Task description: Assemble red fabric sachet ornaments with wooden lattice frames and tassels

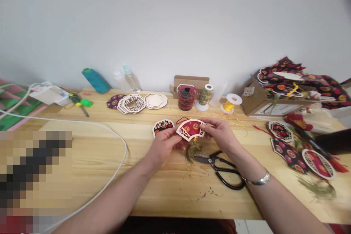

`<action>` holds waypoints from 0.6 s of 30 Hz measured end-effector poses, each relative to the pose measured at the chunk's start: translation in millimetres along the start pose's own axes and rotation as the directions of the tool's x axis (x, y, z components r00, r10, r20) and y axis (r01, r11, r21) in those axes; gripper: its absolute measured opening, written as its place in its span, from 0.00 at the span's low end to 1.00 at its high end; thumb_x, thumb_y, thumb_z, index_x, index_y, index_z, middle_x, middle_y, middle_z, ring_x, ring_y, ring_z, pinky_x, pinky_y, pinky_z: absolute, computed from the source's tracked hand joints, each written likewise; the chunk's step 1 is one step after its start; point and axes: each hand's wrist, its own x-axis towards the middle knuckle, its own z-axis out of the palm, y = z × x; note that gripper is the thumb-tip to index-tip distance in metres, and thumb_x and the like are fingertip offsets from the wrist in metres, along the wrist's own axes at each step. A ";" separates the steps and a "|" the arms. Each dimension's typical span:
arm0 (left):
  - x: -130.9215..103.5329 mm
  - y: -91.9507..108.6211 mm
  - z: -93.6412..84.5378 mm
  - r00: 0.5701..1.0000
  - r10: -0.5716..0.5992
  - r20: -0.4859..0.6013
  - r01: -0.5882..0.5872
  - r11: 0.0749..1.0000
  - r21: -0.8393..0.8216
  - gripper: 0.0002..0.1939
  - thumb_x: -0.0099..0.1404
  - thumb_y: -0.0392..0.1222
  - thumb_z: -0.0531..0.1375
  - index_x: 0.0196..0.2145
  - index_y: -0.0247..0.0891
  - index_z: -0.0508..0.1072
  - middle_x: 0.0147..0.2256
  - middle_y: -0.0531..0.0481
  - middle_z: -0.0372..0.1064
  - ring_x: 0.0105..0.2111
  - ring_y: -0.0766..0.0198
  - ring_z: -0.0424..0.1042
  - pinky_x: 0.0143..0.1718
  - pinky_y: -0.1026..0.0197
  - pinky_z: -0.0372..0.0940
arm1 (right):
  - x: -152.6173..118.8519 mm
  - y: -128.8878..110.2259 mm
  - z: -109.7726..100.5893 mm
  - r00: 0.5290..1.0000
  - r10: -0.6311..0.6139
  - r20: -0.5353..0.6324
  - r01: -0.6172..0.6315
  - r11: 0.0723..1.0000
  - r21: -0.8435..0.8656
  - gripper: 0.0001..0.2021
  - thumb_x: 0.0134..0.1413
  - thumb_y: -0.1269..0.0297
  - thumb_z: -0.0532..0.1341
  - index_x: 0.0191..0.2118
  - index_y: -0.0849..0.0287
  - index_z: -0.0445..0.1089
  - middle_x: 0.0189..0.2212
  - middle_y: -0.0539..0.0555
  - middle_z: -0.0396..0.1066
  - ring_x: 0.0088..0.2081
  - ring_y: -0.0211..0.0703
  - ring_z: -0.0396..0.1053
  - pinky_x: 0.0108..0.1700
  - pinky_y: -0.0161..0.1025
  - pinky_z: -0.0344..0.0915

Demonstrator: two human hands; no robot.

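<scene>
Both hands hold a fan-shaped ornament (191, 128), its pale wooden lattice frame set with red patterned fabric. My left hand (166, 142) grips the left end, fingers closed, and my right hand (216, 132) pinches the right end. A red cord loop shows at the top edge. From the lower edge hangs an olive-green tassel (194, 152) below a yellow knot. Partly behind my left hand lies another lattice ornament (162, 127) with dark fabric. Black-handled scissors (222, 166) rest on the table under my right wrist, their blades close to the tassel.
Behind stand a red cord spool (186, 99), a green thread spool (206, 95) and a yellow cord spool (230, 103). Wooden frames (133, 104) are stacked at back left. A cardboard box (268, 104) and several ornaments (318, 163) occupy the right. A white cable (124, 146) crosses the left.
</scene>
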 end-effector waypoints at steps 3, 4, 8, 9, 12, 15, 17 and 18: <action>0.2 0.2 -0.2 1.000 -0.010 -0.006 0.011 1.000 0.007 0.14 0.50 0.42 0.68 0.35 0.34 0.79 0.30 0.46 0.78 0.28 0.63 0.74 0.25 0.65 0.65 | -0.7 -0.3 -0.3 1.000 0.002 -0.003 -0.002 1.000 0.008 0.19 0.32 0.58 0.73 0.34 0.61 0.77 0.18 0.49 0.71 0.18 0.30 0.58 0.19 0.32 0.52; 0.2 0.0 -0.6 1.000 -0.013 -0.008 0.013 1.000 0.003 0.14 0.50 0.42 0.68 0.35 0.34 0.79 0.30 0.45 0.78 0.28 0.62 0.75 0.26 0.65 0.65 | -0.7 -0.4 -0.7 1.000 0.004 -0.007 -0.004 1.000 0.014 0.18 0.32 0.58 0.73 0.34 0.61 0.77 0.18 0.49 0.70 0.18 0.31 0.58 0.18 0.32 0.51; 0.6 -1.4 -2.5 0.999 -0.016 -0.033 0.015 1.000 -0.024 0.14 0.49 0.41 0.68 0.34 0.33 0.79 0.31 0.44 0.78 0.29 0.61 0.76 0.26 0.65 0.65 | 1.5 -5.8 -7.0 1.000 0.009 -0.003 -0.009 0.997 0.080 0.16 0.33 0.59 0.73 0.32 0.60 0.77 0.21 0.50 0.71 0.20 0.31 0.57 0.19 0.31 0.47; 0.8 -1.7 -2.8 0.999 -0.015 -0.040 0.014 0.999 -0.029 0.13 0.49 0.41 0.68 0.34 0.33 0.79 0.32 0.43 0.78 0.29 0.61 0.76 0.25 0.65 0.65 | 2.4 -9.1 -10.1 1.000 0.002 0.001 -0.002 0.993 0.118 0.16 0.33 0.60 0.73 0.32 0.60 0.78 0.22 0.50 0.71 0.20 0.30 0.56 0.19 0.31 0.46; 1.4 -1.6 -3.2 0.999 -0.011 -0.050 0.010 0.999 -0.036 0.13 0.48 0.40 0.69 0.33 0.32 0.79 0.31 0.43 0.78 0.27 0.62 0.75 0.25 0.65 0.66 | 4.0 -23.5 -22.9 0.999 -0.046 -0.015 0.048 0.964 0.263 0.15 0.31 0.61 0.74 0.31 0.59 0.77 0.22 0.49 0.69 0.19 0.28 0.52 0.18 0.30 0.43; 0.1 -0.7 -2.9 0.999 -0.002 -0.034 0.001 0.999 -0.033 0.13 0.49 0.40 0.68 0.33 0.33 0.79 0.30 0.45 0.78 0.27 0.62 0.76 0.25 0.66 0.66 | 1.7 -40.1 -38.1 0.989 -0.117 -0.084 0.141 0.910 0.389 0.15 0.31 0.63 0.74 0.31 0.57 0.77 0.21 0.47 0.65 0.20 0.28 0.51 0.18 0.29 0.43; -2.0 0.2 -2.6 1.000 0.007 -0.022 -0.007 0.999 -0.032 0.11 0.51 0.40 0.67 0.33 0.34 0.79 0.29 0.48 0.78 0.28 0.63 0.76 0.25 0.67 0.65 | -2.6 -50.0 -48.0 0.982 -0.154 -0.109 0.187 0.884 0.428 0.13 0.34 0.63 0.74 0.31 0.56 0.76 0.21 0.46 0.63 0.20 0.26 0.51 0.18 0.28 0.44; -3.3 0.7 -2.5 1.000 0.012 -0.015 -0.012 0.999 -0.031 0.09 0.52 0.40 0.66 0.33 0.36 0.79 0.29 0.50 0.78 0.29 0.63 0.76 0.26 0.68 0.65 | -5.2 -54.8 -52.9 0.977 -0.174 -0.122 0.210 0.873 0.440 0.12 0.36 0.63 0.73 0.32 0.56 0.76 0.21 0.45 0.62 0.21 0.26 0.51 0.18 0.28 0.45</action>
